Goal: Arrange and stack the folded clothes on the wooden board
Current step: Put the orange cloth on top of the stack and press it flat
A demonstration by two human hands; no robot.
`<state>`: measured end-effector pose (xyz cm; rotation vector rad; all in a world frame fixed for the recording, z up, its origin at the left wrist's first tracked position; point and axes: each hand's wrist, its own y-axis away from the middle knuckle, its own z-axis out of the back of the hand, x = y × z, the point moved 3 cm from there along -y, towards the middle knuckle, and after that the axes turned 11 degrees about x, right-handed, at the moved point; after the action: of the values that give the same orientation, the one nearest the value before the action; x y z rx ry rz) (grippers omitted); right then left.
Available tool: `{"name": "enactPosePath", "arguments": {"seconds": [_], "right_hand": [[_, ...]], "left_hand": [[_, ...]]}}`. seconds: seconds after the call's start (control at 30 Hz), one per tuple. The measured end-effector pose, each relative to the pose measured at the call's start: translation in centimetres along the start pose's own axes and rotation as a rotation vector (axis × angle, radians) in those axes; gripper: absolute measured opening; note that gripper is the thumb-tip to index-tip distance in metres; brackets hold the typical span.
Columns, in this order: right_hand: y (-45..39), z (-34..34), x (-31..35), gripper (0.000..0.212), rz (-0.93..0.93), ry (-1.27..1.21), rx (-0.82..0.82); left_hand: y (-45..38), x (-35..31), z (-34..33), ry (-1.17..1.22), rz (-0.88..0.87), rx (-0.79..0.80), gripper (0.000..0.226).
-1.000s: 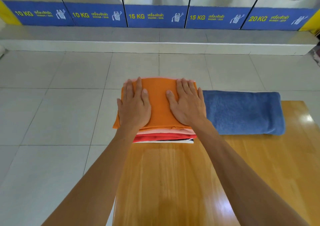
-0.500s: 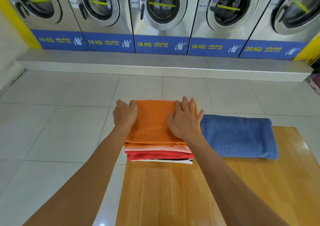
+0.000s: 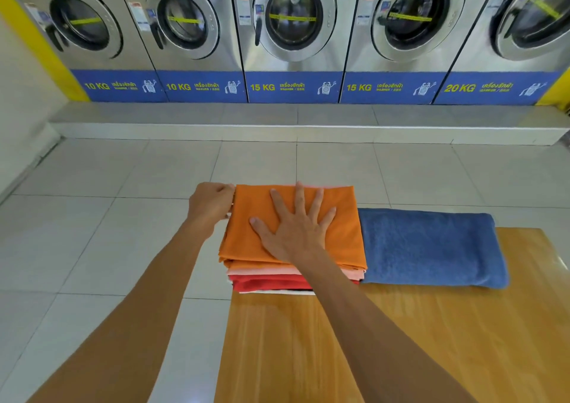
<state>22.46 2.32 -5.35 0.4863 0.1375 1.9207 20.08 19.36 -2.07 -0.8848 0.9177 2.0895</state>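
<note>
One wooden board (image 3: 401,341), glossy, w/ two piles of folded laundry at its far end. Left pile: a stack (image 3: 271,279) of 4 visible layers, top to bottom orange cloth (image 3: 339,217), pale pink, red, thin white edge at the base; edges roughly squared, left side overhangs the board a bit. Just beside it on the right, touching: 1 blue towel (image 3: 428,248), thick, fuzzy, folded long. Right hand (image 3: 293,230) lies flat on the orange top, fingers spread wide. Left hand (image 3: 211,203) curled against the stack's far-left edge; can't tell if it pinches fabric. Behind, 5 washing machines (image 3: 293,32) on a tiled floor (image 3: 92,217).
</note>
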Motion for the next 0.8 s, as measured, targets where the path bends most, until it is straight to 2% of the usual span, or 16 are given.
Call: {"name": "enactPosePath", "arguments": {"seconds": [0.13,0.23,0.3,0.4,0.47,0.53,0.67,0.8], "right_hand": [[-0.2,0.0,0.1,0.079,-0.006,-0.098,-0.005],[-0.1,0.0,0.1,0.076,-0.016,-0.071,0.010],[0.1,0.0,0.1,0.075,-0.012,-0.036,0.012],[0.0,0.6,-0.2,0.075,-0.003,-0.086,0.046],[0.2,1.3,-0.6,0.073,-0.003,-0.131,0.067],[1.0,1.7,-1.1,0.071,-0.003,-0.107,0.056],[3.1,1.2,-2.2,0.069,-0.037,-0.033,0.069],[4.9,3.0,-4.1,0.063,-0.077,-0.118,-0.029]], "left_hand": [[4.4,1.9,0.8,-0.171,-0.028,0.008,0.046],[6.5,3.2,0.1,-0.213,0.065,0.194,0.047],[6.7,3.7,0.1,-0.025,0.103,0.255,0.037],[6.7,4.0,0.7,0.480,0.174,0.321,0.033],[6.8,4.5,1.1,0.541,0.180,0.267,0.028],[7.2,5.0,0.8,0.500,0.187,0.200,0.025],[8.0,6.0,0.6,0.378,0.193,0.109,0.044],[8.2,7.4,1.9,0.655,0.229,-0.009,0.064]]}}
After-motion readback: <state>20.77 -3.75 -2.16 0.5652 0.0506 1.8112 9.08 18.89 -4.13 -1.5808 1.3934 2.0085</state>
